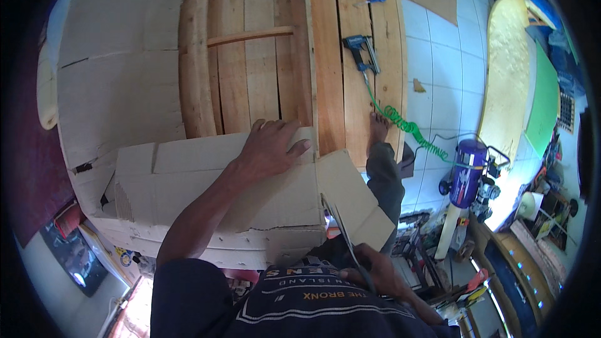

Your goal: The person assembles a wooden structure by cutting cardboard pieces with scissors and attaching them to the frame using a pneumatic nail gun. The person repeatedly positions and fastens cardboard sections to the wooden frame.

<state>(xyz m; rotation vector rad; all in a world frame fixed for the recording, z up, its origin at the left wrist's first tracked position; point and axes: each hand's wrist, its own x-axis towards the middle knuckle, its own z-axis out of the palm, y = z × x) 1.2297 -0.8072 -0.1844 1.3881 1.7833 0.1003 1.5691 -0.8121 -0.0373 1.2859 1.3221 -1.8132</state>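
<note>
My left hand lies on a beige cardboard sheet that covers the near end of a wooden frame. Its thumb is spread apart, and its fingertips reach over the sheet's far edge. Down by my shirt, my right hand is closed around the lower part of a long, thin metal blade. The blade points up and away, beside the left edge of a loose cardboard flap. Its handle is mostly hidden, so I cannot tell the tool's exact kind.
On the boards to the right lie a blue pneumatic stapler and a blue-handled screwdriver. A coiled green hose runs to a purple air compressor on the tiled floor. Yellow foam stands far right. My bare foot rests beside the boards.
</note>
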